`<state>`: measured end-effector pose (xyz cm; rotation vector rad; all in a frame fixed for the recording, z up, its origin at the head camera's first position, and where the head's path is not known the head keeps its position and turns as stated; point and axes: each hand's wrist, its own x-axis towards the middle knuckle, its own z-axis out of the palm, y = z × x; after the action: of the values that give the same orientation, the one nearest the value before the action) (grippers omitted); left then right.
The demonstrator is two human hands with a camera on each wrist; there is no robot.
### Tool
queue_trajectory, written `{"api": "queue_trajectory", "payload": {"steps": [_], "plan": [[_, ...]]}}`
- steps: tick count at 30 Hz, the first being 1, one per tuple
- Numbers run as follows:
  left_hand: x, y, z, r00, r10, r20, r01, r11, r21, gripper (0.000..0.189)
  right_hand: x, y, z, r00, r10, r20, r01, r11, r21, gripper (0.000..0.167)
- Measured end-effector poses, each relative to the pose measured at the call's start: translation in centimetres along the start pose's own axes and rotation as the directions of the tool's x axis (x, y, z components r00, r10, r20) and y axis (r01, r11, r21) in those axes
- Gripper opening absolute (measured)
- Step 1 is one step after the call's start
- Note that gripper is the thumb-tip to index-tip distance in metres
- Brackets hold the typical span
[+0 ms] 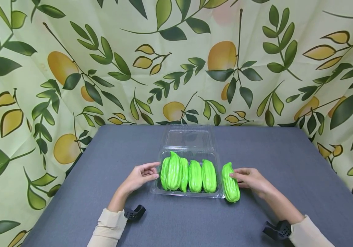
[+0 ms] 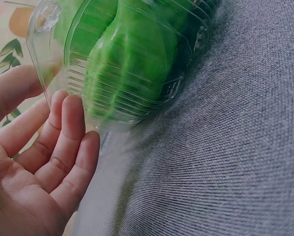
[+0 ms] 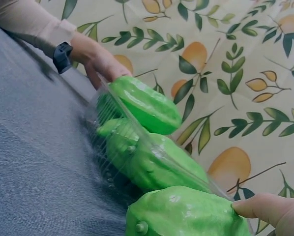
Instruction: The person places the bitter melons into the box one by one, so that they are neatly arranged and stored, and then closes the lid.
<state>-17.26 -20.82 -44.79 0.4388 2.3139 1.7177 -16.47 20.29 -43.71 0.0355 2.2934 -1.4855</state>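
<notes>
My right hand point(image 1: 252, 180) pinches a long, bumpy, shiny green gourd point(image 1: 231, 187), lengthwise beside the clear plastic box point(image 1: 189, 195) on its right.

Has left forearm point(image 1: 118, 199) and right forearm point(image 1: 284, 207) slanting inward behind the fingers. Holds left hand point(image 1: 142, 175) palm inward, fingers loosely bent, thumb on the near side of the index finger, tips apart. Pinches with right hand point(image 1: 252, 180), wrist behind the fingers. Points both sets of fingertips inward, well apart.
</notes>
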Motion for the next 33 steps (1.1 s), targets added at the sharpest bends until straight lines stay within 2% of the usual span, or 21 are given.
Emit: {"api": "queue_trajectory", "payload": {"steps": [19, 33], "plan": [[0.0, 0.0, 0.1, 1.0, 0.002, -0.003, -0.002, 1.0, -0.003, 0.05, -0.3, -1.4, -1.5, 1.0, -0.025, -0.013, 0.024, 1.0, -0.008, 0.065], [0.1, -0.2, 0.1, 1.0, 0.01, -0.003, -0.01, 1.0, -0.004, 0.049, -0.2, -2.6, -1.0, 1.0, -0.026, -0.012, 0.026, 1.0, 0.007, 0.07]]}}
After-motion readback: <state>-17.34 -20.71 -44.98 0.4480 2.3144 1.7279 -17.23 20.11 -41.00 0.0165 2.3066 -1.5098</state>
